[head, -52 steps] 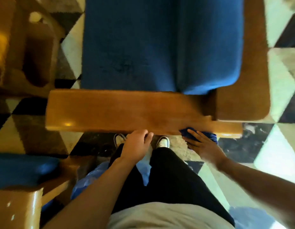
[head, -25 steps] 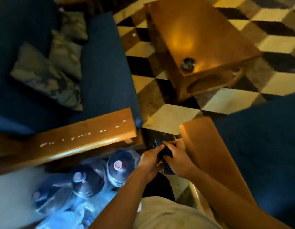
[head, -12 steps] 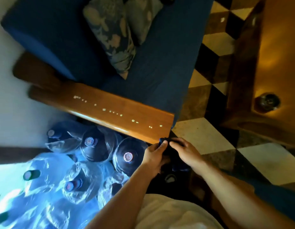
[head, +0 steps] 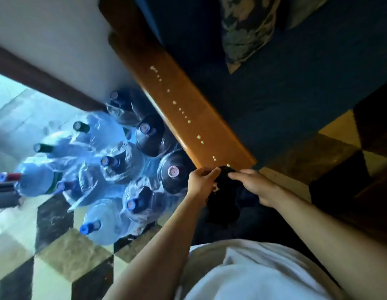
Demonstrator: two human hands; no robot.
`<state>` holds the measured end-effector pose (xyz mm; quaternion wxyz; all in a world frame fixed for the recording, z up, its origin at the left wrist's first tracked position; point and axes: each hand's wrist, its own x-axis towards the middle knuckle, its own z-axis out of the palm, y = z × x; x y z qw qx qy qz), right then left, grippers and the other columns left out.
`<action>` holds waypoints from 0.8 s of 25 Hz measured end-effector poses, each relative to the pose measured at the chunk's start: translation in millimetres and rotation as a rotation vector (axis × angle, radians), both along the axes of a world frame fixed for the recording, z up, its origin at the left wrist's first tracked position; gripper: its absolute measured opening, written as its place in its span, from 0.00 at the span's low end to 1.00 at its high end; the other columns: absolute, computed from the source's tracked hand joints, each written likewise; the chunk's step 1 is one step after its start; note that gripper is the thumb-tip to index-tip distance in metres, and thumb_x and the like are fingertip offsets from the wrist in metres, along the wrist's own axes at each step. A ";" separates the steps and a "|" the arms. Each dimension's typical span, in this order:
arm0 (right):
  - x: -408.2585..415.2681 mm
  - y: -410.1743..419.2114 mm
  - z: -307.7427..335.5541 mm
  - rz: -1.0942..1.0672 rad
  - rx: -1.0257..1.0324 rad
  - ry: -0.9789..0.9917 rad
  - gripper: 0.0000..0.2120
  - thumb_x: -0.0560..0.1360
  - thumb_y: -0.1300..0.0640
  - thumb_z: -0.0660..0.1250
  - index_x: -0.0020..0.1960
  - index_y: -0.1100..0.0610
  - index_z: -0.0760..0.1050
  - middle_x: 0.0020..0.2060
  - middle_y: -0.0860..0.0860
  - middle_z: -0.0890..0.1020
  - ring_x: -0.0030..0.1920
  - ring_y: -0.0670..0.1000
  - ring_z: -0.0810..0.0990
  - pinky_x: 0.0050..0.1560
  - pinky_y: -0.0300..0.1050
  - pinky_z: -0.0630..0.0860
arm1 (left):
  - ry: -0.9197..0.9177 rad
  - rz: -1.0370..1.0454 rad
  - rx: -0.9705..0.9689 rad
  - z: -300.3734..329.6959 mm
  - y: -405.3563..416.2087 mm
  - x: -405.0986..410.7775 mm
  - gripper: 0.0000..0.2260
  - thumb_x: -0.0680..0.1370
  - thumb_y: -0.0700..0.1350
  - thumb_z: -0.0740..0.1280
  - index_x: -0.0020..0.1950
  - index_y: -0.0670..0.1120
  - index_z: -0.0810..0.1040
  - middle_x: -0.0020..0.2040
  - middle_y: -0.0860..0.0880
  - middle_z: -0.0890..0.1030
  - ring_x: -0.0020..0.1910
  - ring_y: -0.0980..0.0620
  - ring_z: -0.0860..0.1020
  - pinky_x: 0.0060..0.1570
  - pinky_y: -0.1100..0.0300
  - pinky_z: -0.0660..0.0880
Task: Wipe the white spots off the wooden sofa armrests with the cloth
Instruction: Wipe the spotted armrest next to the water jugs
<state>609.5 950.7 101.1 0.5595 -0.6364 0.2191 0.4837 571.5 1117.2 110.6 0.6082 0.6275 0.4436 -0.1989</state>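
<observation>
Both hands hold the dark cloth (head: 226,191) at the near end of the wooden armrest (head: 188,109). The left hand (head: 201,180) pinches the cloth's top edge between thumb and curled fingers; the right hand (head: 256,185) lies over the cloth's right side with its fingers reaching toward 9 o'clock, and how tightly they close on it cannot be made out. The cloth's upper edge touches the armrest's end, and the rest hangs down in a bunch between the wrists.

The armrest runs from the hands toward 11 o'clock. A line of white spots (head: 183,113) dots its top from the far end to just beside the cloth; the nearest spot sits at the cloth's 12 o'clock.

At the armrest's 3 o'clock lies the blue seat (head: 274,100), with a patterned cushion (head: 246,29) on it at 1 o'clock from the hands. At the armrest's 9 o'clock, pressed close against its side, stands a cluster of large water bottles (head: 123,165) wrapped in plastic; the closest one, with a pink cap, is just beside the left hand. A white wall (head: 58,40) rises behind them at 10 o'clock. The checkered floor (head: 58,256) shows at 7 o'clock and again at 3 o'clock.
</observation>
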 end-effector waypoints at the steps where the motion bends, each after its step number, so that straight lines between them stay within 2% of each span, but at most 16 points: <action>1: 9.0 -6.2 -0.3 0.053 -0.052 -0.064 0.07 0.79 0.55 0.70 0.48 0.58 0.84 0.43 0.55 0.87 0.47 0.57 0.86 0.50 0.50 0.79 | 0.011 0.058 0.016 -0.2 -5.2 -3.4 0.09 0.78 0.43 0.73 0.38 0.46 0.84 0.33 0.47 0.83 0.32 0.50 0.79 0.29 0.61 0.76; 3: 32.9 -14.3 -0.7 0.075 -0.175 -0.232 0.04 0.79 0.58 0.69 0.46 0.57 0.80 0.42 0.51 0.83 0.46 0.52 0.81 0.48 0.46 0.72 | 0.031 0.202 0.027 -7.3 -9.9 -11.7 0.11 0.80 0.42 0.70 0.37 0.44 0.81 0.35 0.44 0.82 0.34 0.48 0.78 0.33 0.58 0.75; 4: 47.8 -15.6 -0.5 0.060 -0.224 -0.313 0.04 0.79 0.58 0.69 0.50 0.59 0.80 0.45 0.52 0.81 0.48 0.52 0.79 0.49 0.45 0.70 | 0.039 0.277 0.028 -11.5 -9.4 -13.4 0.12 0.81 0.43 0.68 0.37 0.43 0.80 0.36 0.43 0.82 0.34 0.47 0.78 0.36 0.57 0.75; 6: 78.5 -11.6 -8.4 0.080 -0.286 -0.480 0.12 0.79 0.59 0.68 0.62 0.60 0.78 0.51 0.52 0.79 0.53 0.51 0.77 0.50 0.41 0.69 | 0.077 0.373 0.041 -23.9 -2.4 -18.5 0.16 0.83 0.46 0.64 0.38 0.42 0.80 0.37 0.42 0.82 0.35 0.46 0.78 0.39 0.54 0.75; 8: 106.1 3.5 -26.3 0.200 -0.277 -0.699 0.16 0.79 0.59 0.68 0.66 0.58 0.77 0.56 0.50 0.79 0.56 0.47 0.75 0.50 0.33 0.66 | 0.106 0.417 0.089 -47.1 8.5 -28.4 0.15 0.82 0.46 0.64 0.37 0.43 0.79 0.35 0.44 0.83 0.36 0.46 0.79 0.40 0.54 0.76; 9: 117.9 12.1 -35.9 0.264 -0.271 -0.806 0.17 0.79 0.58 0.69 0.66 0.58 0.77 0.58 0.52 0.79 0.57 0.47 0.75 0.52 0.32 0.66 | 0.109 0.414 0.127 -56.0 13.2 -30.4 0.13 0.81 0.45 0.65 0.37 0.43 0.78 0.35 0.45 0.82 0.36 0.46 0.78 0.41 0.54 0.75; 11: 133.4 28.9 -63.6 0.391 -0.286 -0.976 0.16 0.78 0.57 0.69 0.66 0.56 0.78 0.60 0.57 0.78 0.58 0.50 0.75 0.57 0.37 0.68 | 0.110 0.370 0.164 -74.8 18.4 -29.4 0.07 0.77 0.42 0.66 0.38 0.44 0.77 0.36 0.43 0.80 0.37 0.46 0.76 0.42 0.51 0.74; 13: 134.0 33.2 -90.6 0.515 -0.349 -1.059 0.17 0.79 0.52 0.66 0.67 0.52 0.77 0.62 0.58 0.75 0.61 0.58 0.74 0.60 0.48 0.72 | 0.099 0.354 0.147 -89.4 18.0 -26.4 0.02 0.75 0.40 0.67 0.43 0.45 0.78 0.40 0.44 0.81 0.39 0.46 0.78 0.44 0.49 0.77; 16: 106.4 6.3 -111.2 0.521 -0.456 -1.095 0.19 0.81 0.46 0.63 0.69 0.52 0.73 0.63 0.59 0.74 0.61 0.61 0.72 0.57 0.53 0.72 | 0.088 0.330 0.130 -97.4 13.6 -21.6 0.06 0.73 0.40 0.66 0.49 0.47 0.79 0.40 0.47 0.83 0.38 0.49 0.82 0.46 0.49 0.82; 20: 30.9 -29.7 -107.2 0.474 -0.665 -1.177 0.18 0.80 0.50 0.66 0.66 0.58 0.76 0.59 0.63 0.75 0.55 0.64 0.74 0.53 0.63 0.75 | 0.116 0.346 0.122 -97.2 14.1 -17.1 0.06 0.77 0.38 0.63 0.49 0.45 0.78 0.37 0.46 0.81 0.29 0.52 0.80 0.39 0.49 0.83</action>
